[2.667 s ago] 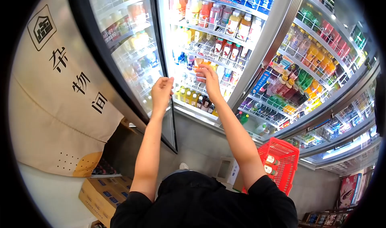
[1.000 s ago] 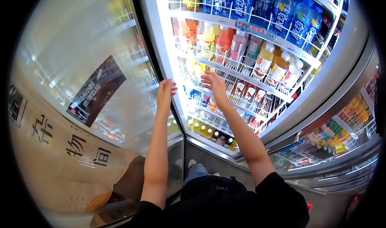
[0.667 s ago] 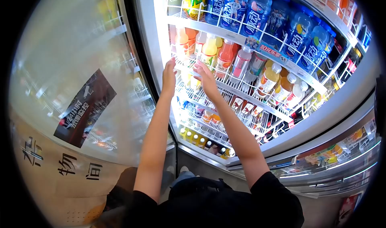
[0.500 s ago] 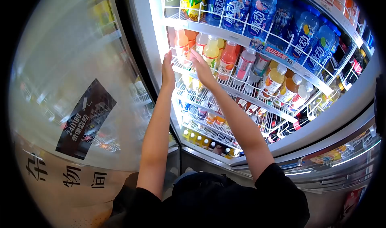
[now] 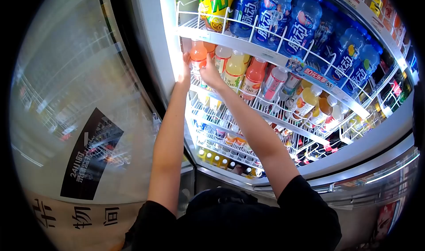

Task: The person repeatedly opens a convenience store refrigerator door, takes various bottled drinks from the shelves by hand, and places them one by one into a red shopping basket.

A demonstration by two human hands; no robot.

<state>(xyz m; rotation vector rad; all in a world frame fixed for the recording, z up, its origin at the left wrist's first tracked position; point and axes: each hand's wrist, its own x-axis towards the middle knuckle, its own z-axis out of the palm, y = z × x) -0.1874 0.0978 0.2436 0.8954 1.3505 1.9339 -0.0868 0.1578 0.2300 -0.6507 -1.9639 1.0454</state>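
My arms stretch forward, hands raised.
My half-open left hand and right hand flank the orange-pink plastic bottle at the white wire shelf's left end; whether either grips it, I cannot tell.

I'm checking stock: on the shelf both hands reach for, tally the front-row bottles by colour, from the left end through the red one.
Orange bottle: 1
Pale bottle: 1
Yellow bottle: 1
Red bottle: 1
Total: 4
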